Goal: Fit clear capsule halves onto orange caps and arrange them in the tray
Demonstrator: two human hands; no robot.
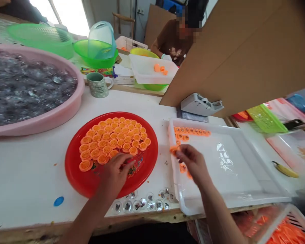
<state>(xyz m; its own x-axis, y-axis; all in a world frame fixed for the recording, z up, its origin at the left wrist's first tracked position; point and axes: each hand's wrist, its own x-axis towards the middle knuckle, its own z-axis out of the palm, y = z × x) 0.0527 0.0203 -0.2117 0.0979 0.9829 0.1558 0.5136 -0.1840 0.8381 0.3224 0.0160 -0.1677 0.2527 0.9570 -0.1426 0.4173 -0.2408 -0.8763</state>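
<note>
My left hand (117,169) hovers over a round red tray (73,169), thumb and forefinger apart with nothing visible between them. Small round orange discs (113,135) crowd the tray's far side, beside those fingertips. My right hand (193,161) is pinched around a small orange disc (175,149) above the left wall of a shallow white bin (228,184). Along that bin's left side lie rows of orange discs with dark centres (193,131), partly hidden by my right hand.
Several clear domed caps (142,204) lie near the table's front edge. A pink tub (78,98) of clear pieces stands left, a mug (97,84) behind the tray. A tape dispenser (199,105) sits by a cardboard panel (223,51). A person (167,39) is across the table.
</note>
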